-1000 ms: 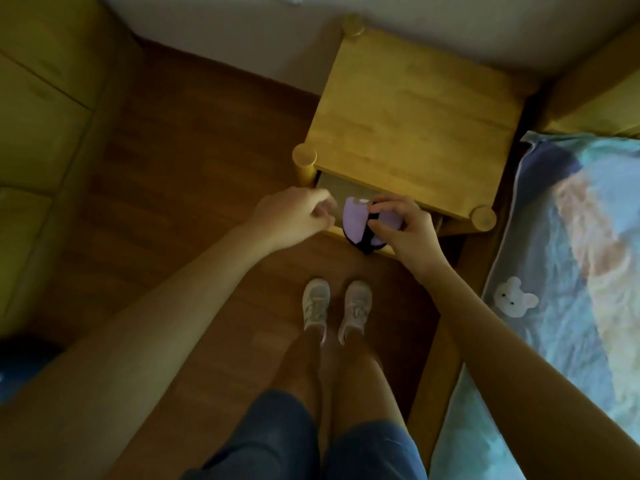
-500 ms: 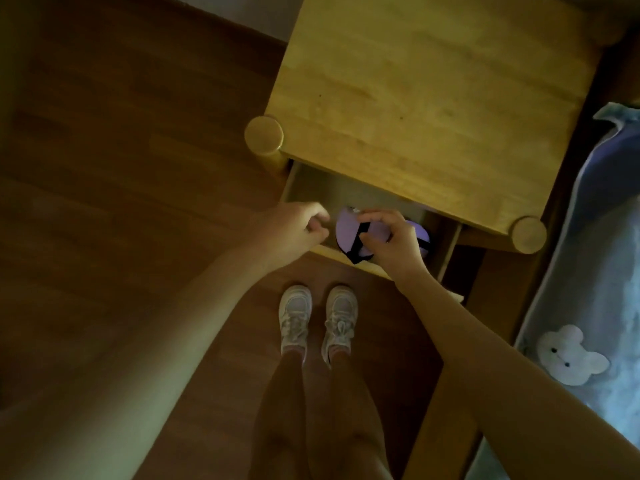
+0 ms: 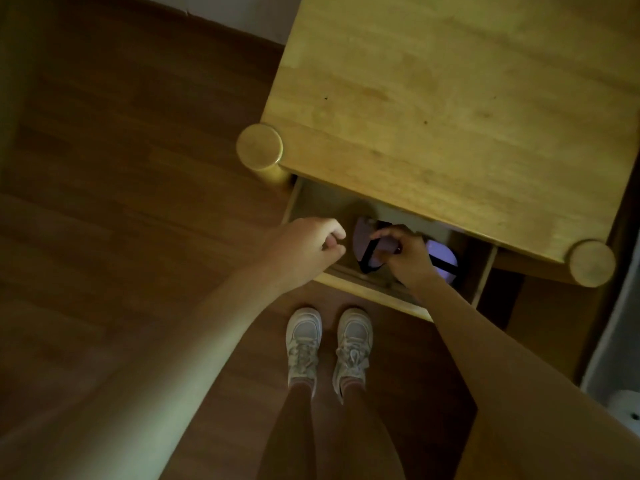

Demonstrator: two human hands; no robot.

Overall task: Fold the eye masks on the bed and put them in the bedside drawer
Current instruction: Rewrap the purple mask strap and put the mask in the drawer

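Wood floor (image 3: 114,209): brown boards fill the left and lower part of the view; the camera has closed in since half a second ago, so less floor shows.
Bedside table (image 3: 450,109): pale wood top with round post ends at its front corners; it now takes up far more of the view than before.
Bedding (image 3: 613,344): only a pale strip at the right edge, where more of it showed earlier.
Drawer (image 3: 349,280): pulled out under the table top, its front edge nearest the person; inside lie two lilac shapes with black straps.
Shoes (image 3: 329,344): a light pair, side by side just below the drawer front; no brand or writing can be read.
Right hand (image 3: 401,252): reaching deeper into the drawer than before, fingers curled down and pinching the eye mask.
Left hand (image 3: 308,245): loosely curled at the drawer's front left, as earlier; whether it grips the edge is unclear.
Eye mask (image 3: 367,245): folded, lilac with a black strap, low inside the drawer.
Second eye mask (image 3: 443,259): lilac, lying right of the wrist.
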